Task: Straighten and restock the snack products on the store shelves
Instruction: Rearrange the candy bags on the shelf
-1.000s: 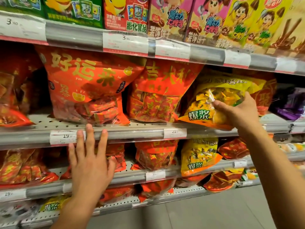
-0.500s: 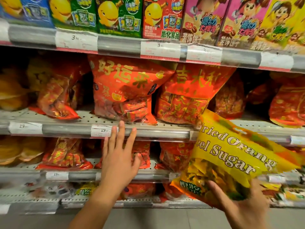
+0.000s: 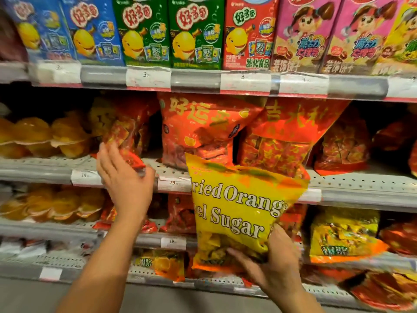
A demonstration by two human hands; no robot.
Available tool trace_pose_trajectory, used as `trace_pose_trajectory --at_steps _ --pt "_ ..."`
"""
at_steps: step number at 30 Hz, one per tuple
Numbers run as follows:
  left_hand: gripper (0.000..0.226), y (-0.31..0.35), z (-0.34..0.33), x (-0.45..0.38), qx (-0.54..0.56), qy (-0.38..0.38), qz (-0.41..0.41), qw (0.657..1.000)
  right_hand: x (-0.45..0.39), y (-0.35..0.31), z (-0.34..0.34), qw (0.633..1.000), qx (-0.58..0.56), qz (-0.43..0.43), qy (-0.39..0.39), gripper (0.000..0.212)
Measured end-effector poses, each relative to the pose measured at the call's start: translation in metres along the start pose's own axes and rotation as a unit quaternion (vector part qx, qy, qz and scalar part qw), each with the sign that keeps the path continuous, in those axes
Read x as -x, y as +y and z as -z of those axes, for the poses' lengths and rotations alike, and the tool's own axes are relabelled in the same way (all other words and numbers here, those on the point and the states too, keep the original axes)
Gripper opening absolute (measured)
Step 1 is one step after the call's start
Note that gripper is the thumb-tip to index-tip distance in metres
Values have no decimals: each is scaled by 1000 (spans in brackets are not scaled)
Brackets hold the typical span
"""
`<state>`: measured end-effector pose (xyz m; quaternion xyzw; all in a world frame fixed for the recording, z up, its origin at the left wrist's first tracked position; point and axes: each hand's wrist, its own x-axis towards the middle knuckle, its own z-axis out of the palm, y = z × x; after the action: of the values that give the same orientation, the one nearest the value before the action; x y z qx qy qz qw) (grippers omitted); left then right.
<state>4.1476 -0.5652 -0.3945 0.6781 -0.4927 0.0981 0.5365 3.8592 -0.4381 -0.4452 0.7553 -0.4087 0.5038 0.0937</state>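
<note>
My right hand (image 3: 279,263) grips the bottom of a yellow bag (image 3: 243,206) printed "Dried Orange Peel Sugar". It holds the bag upright in front of the shelves, off any shelf. My left hand (image 3: 126,184) reaches up to the middle shelf (image 3: 361,184), back toward me. Its fingers are fairly straight and touch the lower corner of a tilted red snack bag (image 3: 123,132). Whether the thumb closes on that corner is unclear.
Two large red bags (image 3: 203,123) (image 3: 288,132) stand behind the yellow one. Orange packs (image 3: 45,136) fill the left of the shelf. Snack boxes (image 3: 144,32) line the top shelf. More yellow bags (image 3: 343,236) lie lower right. The grey floor (image 3: 33,297) shows below.
My left hand rose from the lower shelf rail to the red bag on the middle shelf. The yellow bag came left and turned more upright in my right hand. The view panned left.
</note>
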Motion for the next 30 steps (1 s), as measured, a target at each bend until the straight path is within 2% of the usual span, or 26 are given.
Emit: trace_pose_trajectory --at_steps 1,2,4,8,12,16,21,25,30 --pt "94 -5 -3 -11 11 -32 57 998 -10 8 -10 1000 -7 -16 10 49" --pt "102 -8 -4 -17 30 -58 95 993 -28 21 -14 998 38 -49 3 49" --pt "111 -8 -7 -27 50 -92 137 985 -31 31 -24 991 55 -93 -75 58" --pt "112 -5 -9 -42 -103 -124 118 980 -45 50 -26 980 65 -124 -141 65" --pt "103 -3 -8 -55 -168 -149 141 964 -50 44 -22 972 58 -140 -177 67" --pt "64 -5 4 -65 -169 -137 123 968 -59 38 -16 960 91 -161 -210 66" --pt "39 -13 36 -74 -77 -74 105 989 -54 35 -16 966 91 -142 -196 62" --pt "32 -16 69 -76 -65 22 84 994 -54 29 -15 982 53 -77 -161 45" --pt "28 -28 94 -55 -59 70 44 995 -56 22 -17 987 -15 -20 -160 44"
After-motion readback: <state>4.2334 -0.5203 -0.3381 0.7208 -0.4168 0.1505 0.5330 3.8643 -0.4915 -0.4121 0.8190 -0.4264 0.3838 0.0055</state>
